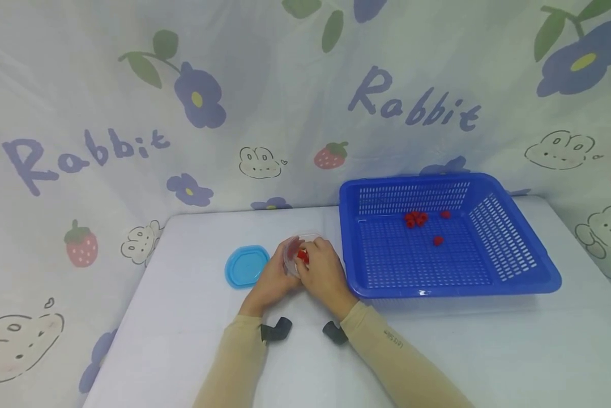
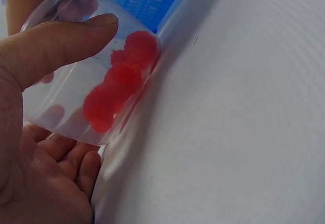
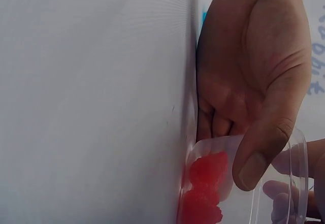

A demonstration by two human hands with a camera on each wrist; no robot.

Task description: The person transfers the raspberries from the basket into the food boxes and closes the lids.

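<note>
On the table in the head view, my left hand (image 1: 273, 279) grips a clear plastic cup (image 2: 66, 102), its thumb (image 2: 76, 43) along the outer wall. Several red raspberries (image 2: 122, 79) lie at the bottom of the cup. My right hand (image 1: 321, 271) is over the cup's mouth, and a red raspberry (image 1: 302, 256) shows between its thumb and fingers. Some right fingers are seen only dimly through the plastic in both wrist views. Left of the cup lies a light blue lid (image 1: 246, 266).
A blue slotted basket (image 1: 387, 293) stands right beside the right hand, with several red raspberries (image 1: 416, 219) on its floor. Both wrists carry black mounts (image 1: 276, 330). Behind the white table (image 1: 183, 317) hangs a printed curtain (image 1: 264, 85).
</note>
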